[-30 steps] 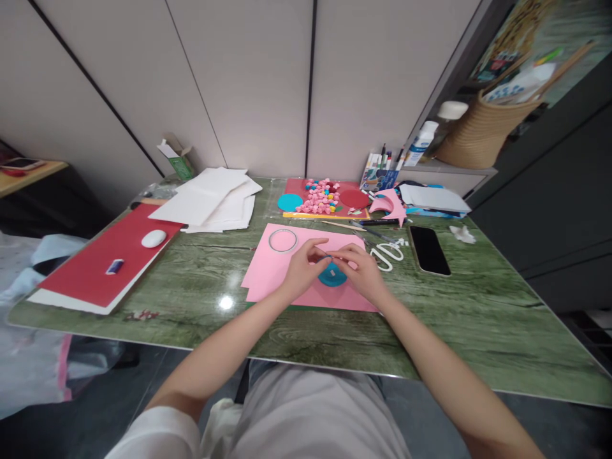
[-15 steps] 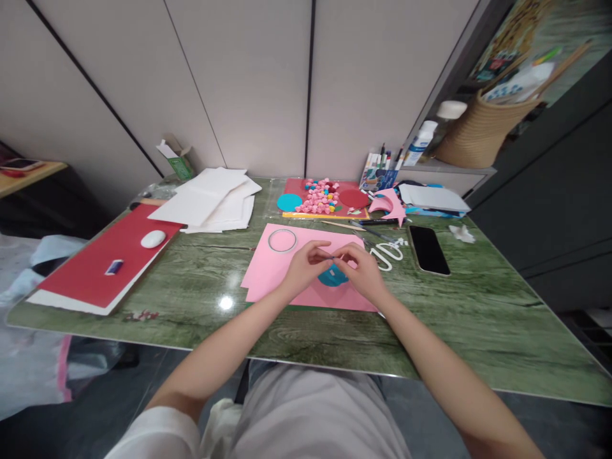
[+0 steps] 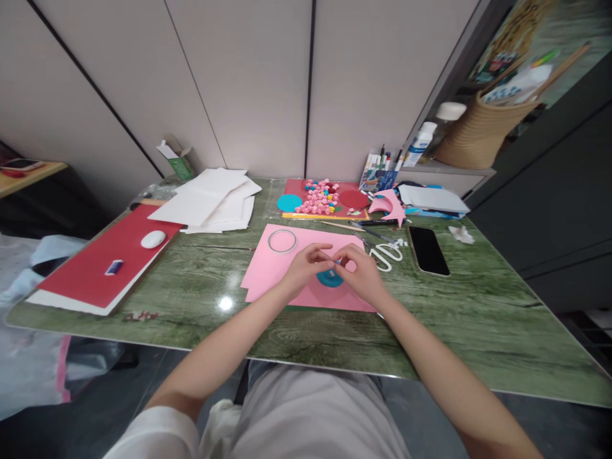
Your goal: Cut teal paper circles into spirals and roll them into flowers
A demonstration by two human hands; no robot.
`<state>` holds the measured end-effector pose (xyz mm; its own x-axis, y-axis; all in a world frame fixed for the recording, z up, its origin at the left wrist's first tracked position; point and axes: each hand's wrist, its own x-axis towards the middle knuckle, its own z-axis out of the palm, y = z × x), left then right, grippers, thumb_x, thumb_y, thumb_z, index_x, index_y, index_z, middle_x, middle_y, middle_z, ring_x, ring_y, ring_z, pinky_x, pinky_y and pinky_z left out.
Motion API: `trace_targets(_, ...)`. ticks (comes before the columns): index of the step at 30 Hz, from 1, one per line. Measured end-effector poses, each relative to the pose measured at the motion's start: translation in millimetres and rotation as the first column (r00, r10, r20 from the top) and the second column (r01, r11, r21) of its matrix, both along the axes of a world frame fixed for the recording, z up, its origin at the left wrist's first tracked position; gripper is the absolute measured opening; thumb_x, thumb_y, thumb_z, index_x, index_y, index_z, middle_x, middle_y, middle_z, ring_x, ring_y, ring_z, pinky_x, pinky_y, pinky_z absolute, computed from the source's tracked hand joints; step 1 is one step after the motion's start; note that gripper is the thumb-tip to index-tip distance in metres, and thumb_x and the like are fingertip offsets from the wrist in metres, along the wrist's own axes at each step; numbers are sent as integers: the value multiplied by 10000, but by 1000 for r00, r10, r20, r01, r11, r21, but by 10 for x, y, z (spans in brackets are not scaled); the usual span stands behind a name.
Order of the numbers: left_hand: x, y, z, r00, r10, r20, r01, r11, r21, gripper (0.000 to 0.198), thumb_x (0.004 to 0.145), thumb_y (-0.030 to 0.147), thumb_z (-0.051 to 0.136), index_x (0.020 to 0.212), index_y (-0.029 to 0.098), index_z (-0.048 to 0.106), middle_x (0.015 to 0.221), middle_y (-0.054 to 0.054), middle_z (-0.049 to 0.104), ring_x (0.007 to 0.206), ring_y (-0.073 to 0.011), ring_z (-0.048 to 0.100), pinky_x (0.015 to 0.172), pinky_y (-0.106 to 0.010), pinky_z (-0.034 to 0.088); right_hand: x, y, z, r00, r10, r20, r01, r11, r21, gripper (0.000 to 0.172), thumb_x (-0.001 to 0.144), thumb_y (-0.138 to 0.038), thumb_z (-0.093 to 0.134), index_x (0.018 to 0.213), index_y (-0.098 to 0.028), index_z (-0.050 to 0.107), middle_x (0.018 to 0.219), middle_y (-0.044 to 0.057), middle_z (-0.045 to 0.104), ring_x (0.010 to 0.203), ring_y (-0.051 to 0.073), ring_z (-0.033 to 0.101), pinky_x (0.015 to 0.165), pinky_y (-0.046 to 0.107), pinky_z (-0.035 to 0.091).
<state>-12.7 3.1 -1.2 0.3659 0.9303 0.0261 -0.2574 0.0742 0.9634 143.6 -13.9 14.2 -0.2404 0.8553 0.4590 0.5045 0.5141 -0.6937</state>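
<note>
My left hand (image 3: 308, 263) and my right hand (image 3: 357, 268) meet fingertip to fingertip above pink paper (image 3: 272, 277). Thumb and forefinger are pinched on each hand; whatever lies between them is too small to make out. Just beneath the fingertips is a round blue piece (image 3: 329, 279), partly covered by the fingers, with a small pale mark on it. A thin ring (image 3: 282, 241) lies on the same paper, to the left of my left hand. White-handled scissors (image 3: 384, 258) rest right of my right hand.
Behind the paper sit pink rolled paper pieces (image 3: 318, 199), a light-blue circle (image 3: 289, 203) and a pink cutout (image 3: 388, 205). A phone (image 3: 429, 250) lies to the right. White sheets (image 3: 205, 197) and red paper (image 3: 95, 261), with an eraser-like white lump (image 3: 153, 239), are at the left.
My hands have barely moved; the fingertips shifted slightly where they meet. The blue piece shows a little further left under them.
</note>
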Motion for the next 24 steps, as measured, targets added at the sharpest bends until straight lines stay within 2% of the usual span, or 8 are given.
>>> trace_targets(9,-1,8,-22,998,-7,59,10,999,-52,460,596,192,701,1035,154,568,742,-26,647,703,-128,582,696,-268,416,3,-32,10,997,-2,80,-1,999,34,75,773,-168,560,822,-212,596,789,19,547,693,145,531,668,285,435)
trace_targets(17,-10,16,-45,995,-21,98,29,996,-88,458,595,147,688,1037,149,568,694,-1,621,654,-100,564,674,-246,406,9,-7,-50,992,108,58,-110,993,32,233,811,-167,520,994,-260,630,873,37,540,804,159,530,713,304,448)
trace_targets(21,2,12,-17,995,-14,94,23,995,-97,469,580,167,707,1027,145,566,730,-21,643,680,-115,578,694,-263,417,23,14,-59,999,44,23,-45,998,38,221,793,-163,540,947,-272,655,879,37,537,844,173,530,733,324,451)
trace_targets(24,11,6,8,993,-23,112,36,993,-111,477,564,161,720,1016,141,569,756,-35,656,712,-127,589,710,-272,420,28,24,-44,1000,-7,-26,8,999,36,153,764,-182,583,864,-254,673,852,32,536,801,167,533,699,314,452)
